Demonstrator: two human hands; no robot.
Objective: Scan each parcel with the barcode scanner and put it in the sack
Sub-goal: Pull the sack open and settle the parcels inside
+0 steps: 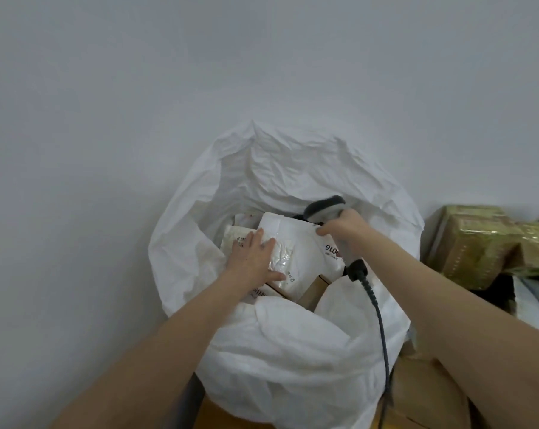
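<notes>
- Sack [293,351]: white woven plastic, mouth open and slumped. Its near wall is folded toward 6 o'clock and its far wall stands up at 12 o'clock. The limp fabric will give no support at the rim.
- Gold-wrapped parcels [479,243]: stacked outside the sack at 3 o'clock. They look rigid and are probably the heavier items.
- Cardboard boxes [426,388]: outside the sack at 5 o'clock, partly hidden by the right forearm.
- White poly mailer [296,243]: the parcel in hand, lying on top of the load inside the sack mouth, label side up with printed digits toward 3 o'clock. It is judged light, soft and slick-skinned, and the contents seem pliable. It is best pressed flat, or pinched at a sealed edge rather than mid-panel, where the film would slide.
- Padded envelope [234,239]: under the mailer at 9 o'clock, also inside the sack.
- Brown carton [313,289]: one corner shows inside the sack at 5 o'clock of the mailer. It is stiff-edged.
- Left hand [252,258]: fingers straight and spread, palm flat on the mailer's 9 o'clock side. It presses and does not grasp.
- Right hand [345,227]: wrapped around the scanner grip, with one fingertip touching the mailer's 2 o'clock edge.
- Barcode scanner [322,207]: grey head over the mailer's far corner.
- Cable [381,329]: trails from the scanner toward 6 o'clock across the sack wall.
</notes>
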